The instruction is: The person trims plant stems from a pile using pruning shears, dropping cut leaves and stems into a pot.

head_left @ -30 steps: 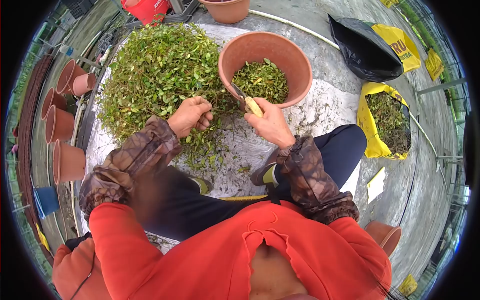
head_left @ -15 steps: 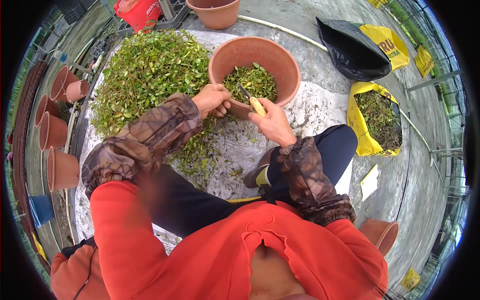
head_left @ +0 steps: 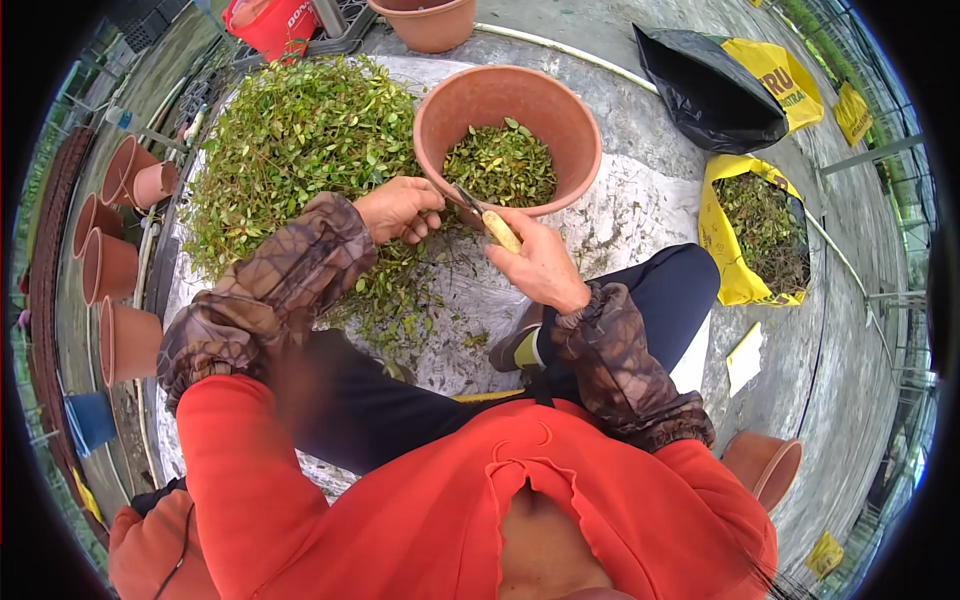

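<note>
My right hand (head_left: 540, 262) is closed around the pale yellow handle of pruning shears (head_left: 499, 231). Their dark metal blades point up and left, by the near rim of a terracotta-coloured plastic pot (head_left: 590, 150). Just left of the blades, the fingers of my left hand (head_left: 402, 210) are pinched together, apparently on a thin plant stem that is mostly hidden. Cut leafy pieces (head_left: 500, 165) lie inside the pot. A large heap of leafy stems (head_left: 300, 150) spreads beside and beyond my left hand, with loose sprigs (head_left: 395, 305) trailing down below it.
A yellow bag (head_left: 718, 235) of plant debris stands at the right, below a black bag (head_left: 705, 95). Several pots (head_left: 130, 342) line the left side. Another pot (head_left: 430, 25) and a red bucket (head_left: 270, 30) are at the back. White sheeting (head_left: 630, 205) covers the ground.
My left hand has moved slightly left and away from the pot's rim. My right hand with the shears has shifted left and down, taking the blades from over the pot to its rim.
</note>
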The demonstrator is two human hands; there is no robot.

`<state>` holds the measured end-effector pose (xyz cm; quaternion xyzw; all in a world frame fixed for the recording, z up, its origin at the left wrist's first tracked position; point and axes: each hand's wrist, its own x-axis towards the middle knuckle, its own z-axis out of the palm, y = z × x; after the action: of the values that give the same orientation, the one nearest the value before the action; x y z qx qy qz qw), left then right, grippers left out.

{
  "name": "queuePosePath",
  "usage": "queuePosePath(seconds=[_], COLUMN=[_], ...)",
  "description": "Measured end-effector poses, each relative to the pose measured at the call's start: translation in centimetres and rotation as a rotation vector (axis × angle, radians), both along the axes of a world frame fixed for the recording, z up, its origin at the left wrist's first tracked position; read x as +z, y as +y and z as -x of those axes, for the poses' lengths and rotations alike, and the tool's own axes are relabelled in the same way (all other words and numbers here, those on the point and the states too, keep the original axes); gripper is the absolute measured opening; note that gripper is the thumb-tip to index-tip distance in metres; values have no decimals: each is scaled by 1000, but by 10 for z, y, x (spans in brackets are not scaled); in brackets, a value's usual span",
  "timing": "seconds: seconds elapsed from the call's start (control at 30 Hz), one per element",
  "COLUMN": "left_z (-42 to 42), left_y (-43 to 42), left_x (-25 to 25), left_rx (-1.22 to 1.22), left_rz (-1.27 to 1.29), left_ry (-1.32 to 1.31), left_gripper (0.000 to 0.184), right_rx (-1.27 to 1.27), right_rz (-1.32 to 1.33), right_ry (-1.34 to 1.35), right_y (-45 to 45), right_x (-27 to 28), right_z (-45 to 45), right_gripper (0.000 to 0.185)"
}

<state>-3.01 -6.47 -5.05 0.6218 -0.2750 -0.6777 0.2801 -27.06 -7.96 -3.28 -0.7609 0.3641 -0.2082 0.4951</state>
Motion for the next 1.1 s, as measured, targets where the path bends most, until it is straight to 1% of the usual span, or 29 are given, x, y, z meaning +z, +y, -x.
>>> queuePosePath(seconds=[0.07,0.13,0.2,0.23,0.3,0.4,0.5,0.53,0.63,0.67,0.77,0.8,0.9,1.0,1.1], left_z=[-14,-26,-32,-33,-30,-26,-20,-18,-23,-21,-15,-12,-7,-12,-20], left_y=[6,13,17,19,21,22,18,17,13,14,12,11,11,19,32], left_x=[-4,-8,-8,-7,-2,4,10,16,9,8,-2,-3,-1,0,2], left_rx=[65,133,164,179,173,121,107,138,45,27,33,42,104,133,146], left_rz=[-56,-109,-104,-100,-87,-53,-25,-42,-19,0,-5,-11,-35,-22,-15], left_ry=[70,140,205,237,213,205,231,231,182,165,105,74,-14,-29,-26], left_gripper=[12,15,16,17,17,20,25,30,31,25,18,14,11,9,9], right_rx=[66,161,278,297,337,314,224,202,-7,-61,-101,-120,-135,-168,-74], right_rz=[-25,-24,1,-21,-62,-46,-4,4,-11,-2,75,18,129,98,-142], right_ry=[68,123,164,169,176,185,14,-56,24,16,59,103,144,239,168], right_y=[3,7,10,11,14,13,7,1,-26,-35,-50,-51,-44,-38,-28], right_x=[13,14,11,14,23,22,12,8,-1,-8,-21,-21,-16,-12,-10], right_z=[1,0,-3,-6,-13,-20,-19,-17,-9,-5,4,5,4,6,7], right_gripper=[45,44,44,43,42,40,38,35,34,35,36,38,40,41,42])
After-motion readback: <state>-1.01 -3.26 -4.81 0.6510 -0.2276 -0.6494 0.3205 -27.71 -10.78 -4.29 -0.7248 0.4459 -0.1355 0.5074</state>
